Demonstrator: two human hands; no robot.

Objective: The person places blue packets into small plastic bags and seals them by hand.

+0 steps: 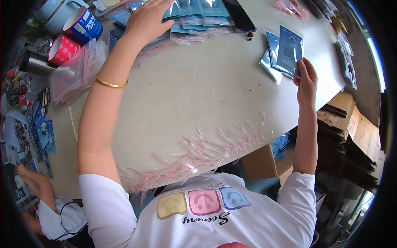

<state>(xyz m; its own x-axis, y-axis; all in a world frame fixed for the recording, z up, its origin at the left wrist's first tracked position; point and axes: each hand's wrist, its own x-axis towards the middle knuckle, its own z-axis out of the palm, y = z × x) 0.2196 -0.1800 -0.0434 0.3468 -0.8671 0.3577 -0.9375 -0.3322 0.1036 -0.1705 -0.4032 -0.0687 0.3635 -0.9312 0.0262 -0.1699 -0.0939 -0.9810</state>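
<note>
Far up the table, my left hand reaches over a spread of blue packets in clear bags. Its thumb stands apart from the fingers, and some fingertips are cut off by the picture's upper edge. A gold bangle circles that forearm. On the right, my right hand pinches the lower corner of a flat blue packet between thumb and fingers. Under and beside it lie a few more blue packets in shiny clear film, overlapping on the table.
A black phone lies beside the packets. Clear zip bags, a pink cup and a blue cup stand left. Pink-white plastic strips line the near edge. Cardboard is stacked right; another person's arm shows left.
</note>
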